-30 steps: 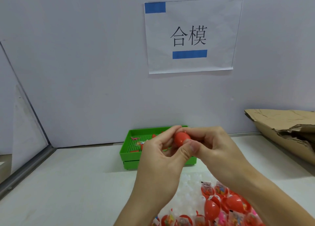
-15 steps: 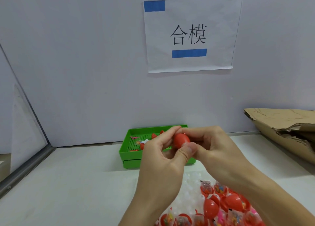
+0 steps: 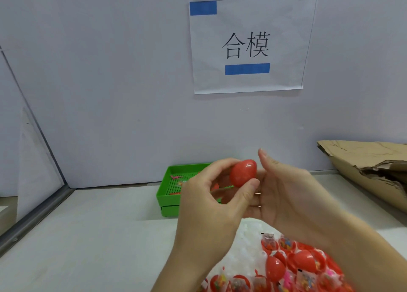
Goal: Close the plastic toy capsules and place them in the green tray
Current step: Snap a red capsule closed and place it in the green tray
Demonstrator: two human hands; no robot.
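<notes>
Red capsule (image 3: 243,172) upright, narrow end up

Closed red capsule (image 3: 243,172) above green tray (image 3: 167,194)

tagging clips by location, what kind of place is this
Probably a small assembly or packing workstation, not a home. A printed sign is taped to the plain partition wall, a green tray takes finished pieces, and a heap of open red toy capsules waits on the white bench.
</notes>
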